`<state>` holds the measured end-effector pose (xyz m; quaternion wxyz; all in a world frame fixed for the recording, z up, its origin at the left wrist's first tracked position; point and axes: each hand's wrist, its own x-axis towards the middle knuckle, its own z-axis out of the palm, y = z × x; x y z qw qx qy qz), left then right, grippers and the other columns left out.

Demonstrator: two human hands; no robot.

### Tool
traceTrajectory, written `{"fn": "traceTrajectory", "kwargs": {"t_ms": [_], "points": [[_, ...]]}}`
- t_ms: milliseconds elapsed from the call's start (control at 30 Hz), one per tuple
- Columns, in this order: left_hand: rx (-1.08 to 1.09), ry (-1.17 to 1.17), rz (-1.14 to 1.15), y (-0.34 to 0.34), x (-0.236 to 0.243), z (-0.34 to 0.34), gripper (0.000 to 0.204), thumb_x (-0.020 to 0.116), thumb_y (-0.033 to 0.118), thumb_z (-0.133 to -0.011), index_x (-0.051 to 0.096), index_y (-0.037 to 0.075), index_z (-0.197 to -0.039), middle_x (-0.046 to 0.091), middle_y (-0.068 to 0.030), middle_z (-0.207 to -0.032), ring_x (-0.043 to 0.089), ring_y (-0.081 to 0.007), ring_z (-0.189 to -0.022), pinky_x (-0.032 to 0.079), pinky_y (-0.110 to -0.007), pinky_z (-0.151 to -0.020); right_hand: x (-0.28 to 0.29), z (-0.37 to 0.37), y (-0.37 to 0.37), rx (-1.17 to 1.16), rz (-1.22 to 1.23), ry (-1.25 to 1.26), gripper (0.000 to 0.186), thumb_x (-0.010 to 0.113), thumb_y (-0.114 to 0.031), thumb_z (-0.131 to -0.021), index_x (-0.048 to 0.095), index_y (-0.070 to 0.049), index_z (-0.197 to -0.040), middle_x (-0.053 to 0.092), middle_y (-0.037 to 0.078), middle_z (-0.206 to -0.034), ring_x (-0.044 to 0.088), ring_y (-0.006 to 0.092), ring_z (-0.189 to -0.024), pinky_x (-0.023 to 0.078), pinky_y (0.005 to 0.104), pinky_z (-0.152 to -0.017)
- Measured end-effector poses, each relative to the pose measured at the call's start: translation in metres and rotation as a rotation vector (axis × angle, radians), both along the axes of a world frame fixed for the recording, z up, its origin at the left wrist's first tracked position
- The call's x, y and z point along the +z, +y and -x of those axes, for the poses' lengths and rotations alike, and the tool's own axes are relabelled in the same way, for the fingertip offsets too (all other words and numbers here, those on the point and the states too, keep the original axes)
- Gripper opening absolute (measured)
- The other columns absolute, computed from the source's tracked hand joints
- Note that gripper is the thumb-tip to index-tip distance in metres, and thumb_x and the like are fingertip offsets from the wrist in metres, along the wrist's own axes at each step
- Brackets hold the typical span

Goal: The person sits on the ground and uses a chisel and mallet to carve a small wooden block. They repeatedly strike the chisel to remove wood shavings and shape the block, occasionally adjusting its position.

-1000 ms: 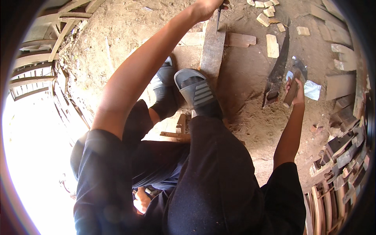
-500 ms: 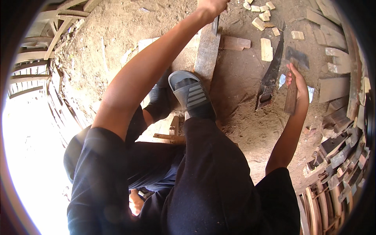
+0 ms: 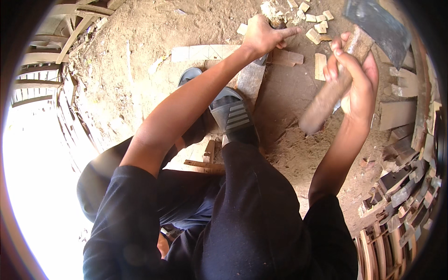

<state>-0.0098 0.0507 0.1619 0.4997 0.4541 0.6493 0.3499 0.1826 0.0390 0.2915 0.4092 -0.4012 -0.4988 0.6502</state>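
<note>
My left hand [image 3: 266,36] is closed on an upright dark metal tool [image 3: 262,59], like a chisel, over a weathered plank [image 3: 248,84] between my feet and the pale scraps beyond; its upper end is mostly hidden by my fingers. My right hand [image 3: 355,86] grips the wooden handle [image 3: 323,105] of a hatchet-like tool, held raised at the right, with its broad dark metal head [image 3: 382,29] at the upper right. My sandalled foot [image 3: 233,114] rests by the plank, and a flat board [image 3: 196,52] lies crosswise near its far end.
Small pale wood blocks [image 3: 313,36] and a loose piece [image 3: 320,65] lie on the dirt ground. Stacked boards and offcuts [image 3: 399,182] line the right side. A wooden frame structure [image 3: 74,39] stands at the left. Short sticks [image 3: 204,164] lie below my feet.
My right hand has lifted the hatchet-like tool from low over the ground to high, closer to the camera, turning its head upper right. My left hand has shifted slightly down, still on the upright tool.
</note>
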Motion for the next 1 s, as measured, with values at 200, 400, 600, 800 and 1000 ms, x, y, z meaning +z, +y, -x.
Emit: {"fn": "traceTrajectory", "kwargs": {"t_ms": [200, 400, 600, 800, 1000], "points": [[0.247, -0.155, -0.289, 0.001, -0.025, -0.009, 0.037, 0.081, 0.030, -0.087, 0.076, 0.000, -0.107, 0.078, -0.0115, -0.096, 0.072, -0.0161, -0.085, 0.057, -0.033, -0.081, 0.011, -0.010, -0.013, 0.137, 0.030, -0.164, 0.033, 0.063, -0.013, -0.096, 0.058, 0.005, -0.123, 0.066, 0.012, -0.096, 0.055, 0.0110, -0.058, 0.044, 0.0257, -0.052], [0.267, -0.128, -0.374, 0.009, -0.038, -0.009, 0.025, 0.074, 0.024, -0.087, 0.075, -0.001, -0.090, 0.074, -0.0079, -0.079, 0.067, -0.0135, -0.072, 0.055, -0.034, -0.070, 0.025, -0.009, 0.022, 0.310, -0.002, -0.474, 0.059, 0.068, -0.021, -0.099, 0.044, 0.006, -0.145, 0.066, 0.006, -0.091, 0.057, 0.0094, -0.060, 0.053, 0.0240, -0.052], [0.252, -0.174, -0.302, 0.021, -0.046, -0.015, 0.019, 0.071, 0.020, -0.090, 0.065, 0.005, -0.078, 0.060, 0.0003, -0.068, 0.054, -0.0107, -0.063, 0.043, -0.035, -0.057, 0.061, 0.037, 0.068, 0.542, 0.031, -0.902, 0.028, 0.062, -0.016, -0.102, 0.055, 0.006, -0.117, 0.060, 0.002, -0.080, 0.057, 0.0101, -0.058, 0.052, 0.0263, -0.049], [0.284, -0.169, -0.296, 0.023, -0.054, -0.015, 0.020, 0.071, 0.020, -0.088, 0.069, 0.002, -0.080, 0.066, -0.0027, -0.070, 0.060, -0.0125, -0.065, 0.049, -0.035, -0.060, 0.021, 0.046, 0.085, 0.618, 0.009, -0.838, 0.018, 0.058, -0.013, -0.102, 0.056, 0.004, -0.106, 0.059, 0.005, -0.081, 0.058, 0.0115, -0.060, 0.049, 0.0275, -0.048], [0.259, -0.179, -0.214, 0.021, -0.037, -0.026, 0.031, 0.069, 0.018, -0.085, 0.057, 0.001, -0.061, 0.058, -0.0020, -0.057, 0.049, -0.0097, -0.054, 0.045, -0.035, -0.055, 0.053, 0.048, 0.094, 0.387, 0.067, -0.649, 0.034, 0.045, -0.023, -0.110, 0.051, 0.002, -0.132, 0.056, 0.003, -0.079, 0.054, 0.0091, -0.057, 0.050, 0.0214, -0.047]]}}
